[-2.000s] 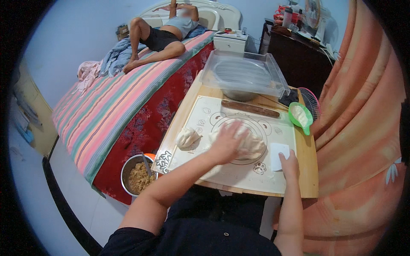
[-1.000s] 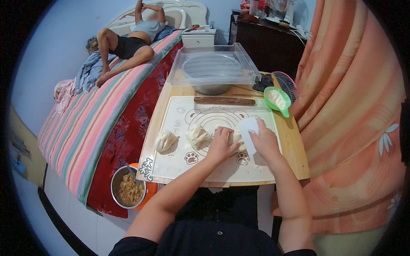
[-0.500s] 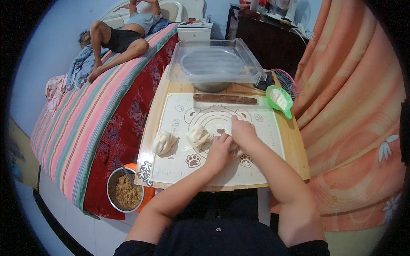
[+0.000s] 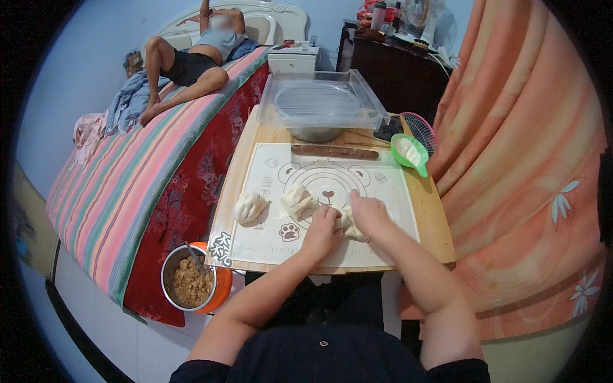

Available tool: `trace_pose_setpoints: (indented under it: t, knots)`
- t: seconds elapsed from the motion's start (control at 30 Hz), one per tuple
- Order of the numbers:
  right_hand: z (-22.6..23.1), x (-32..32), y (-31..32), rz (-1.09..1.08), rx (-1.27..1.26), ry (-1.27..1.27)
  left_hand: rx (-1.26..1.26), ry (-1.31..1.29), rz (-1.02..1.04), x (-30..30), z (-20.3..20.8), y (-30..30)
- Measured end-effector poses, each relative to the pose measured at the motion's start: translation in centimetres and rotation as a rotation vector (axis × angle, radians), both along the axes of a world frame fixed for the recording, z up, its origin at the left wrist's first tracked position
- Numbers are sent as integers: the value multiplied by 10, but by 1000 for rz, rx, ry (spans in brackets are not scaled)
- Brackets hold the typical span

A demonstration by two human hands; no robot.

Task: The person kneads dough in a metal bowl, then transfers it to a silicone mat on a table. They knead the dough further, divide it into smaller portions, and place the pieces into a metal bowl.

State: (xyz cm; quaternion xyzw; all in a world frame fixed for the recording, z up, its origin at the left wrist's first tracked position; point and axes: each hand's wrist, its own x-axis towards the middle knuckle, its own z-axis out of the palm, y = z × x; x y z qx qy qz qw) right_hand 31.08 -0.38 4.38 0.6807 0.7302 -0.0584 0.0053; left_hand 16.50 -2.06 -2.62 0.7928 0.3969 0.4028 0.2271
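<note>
A piece of pale dough (image 4: 348, 225) lies on the printed white mat (image 4: 268, 246), between my two hands. My left hand (image 4: 322, 235) is closed on its left edge with curled fingers. From the right, my right hand (image 4: 370, 216) grips the same dough, thumb uppermost; its lower fingers are hidden behind the hand. Two more dough lumps rest on the mat to the left: a middle lump (image 4: 297, 202) close to my left hand, and a rounder gathered lump (image 4: 250, 207) farther out.
Along the mat's far edge lies a brown rolling pin (image 4: 334, 152). Behind it, a clear plastic tray (image 4: 377, 118) sits over a metal bowl (image 4: 316, 134). A green scoop of flour (image 4: 418, 167) is at right. Bowl of filling (image 4: 165, 281) stands low left; a person (image 4: 203, 70) reclines on the bed.
My right hand has come down and nearer onto the dough, more of which now shows between my hands. The reclining person's arms have shifted. My view has tilted slightly.
</note>
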Motion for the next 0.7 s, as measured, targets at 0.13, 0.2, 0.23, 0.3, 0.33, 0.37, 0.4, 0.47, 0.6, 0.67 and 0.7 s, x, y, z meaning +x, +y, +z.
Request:
trace_pose_setpoints:
  t: [0.13,0.2,0.23,0.3,0.33,0.37,0.4,0.47,0.6,0.67,0.7]
  knots:
    - [-16,3,10,-120,15,80,26,13,-7,-1,-2,-1]
    - [-20,37,31,-196,26,229,0,-26,0,-5,-5,0]
    - [-18,53,33,-155,55,299,-37,-74,14,-6,-7,1]
    - [-7,71,30,-149,159,391,-23,53,39,-3,-9,9]
    - [8,73,21,-187,230,417,22,233,48,1,-10,17]
    - [19,71,14,-222,299,448,97,337,80,1,-5,16]
    - [25,66,6,-220,264,413,171,440,115,0,-1,14]
    - [31,55,-17,-233,216,331,403,468,205,1,32,-2]
    - [17,29,-37,-358,226,315,63,619,-91,18,10,37]
    - [9,18,-39,-366,196,292,-170,638,-200,14,37,35]
    - [5,15,-37,-368,180,280,-99,602,-148,15,32,37]
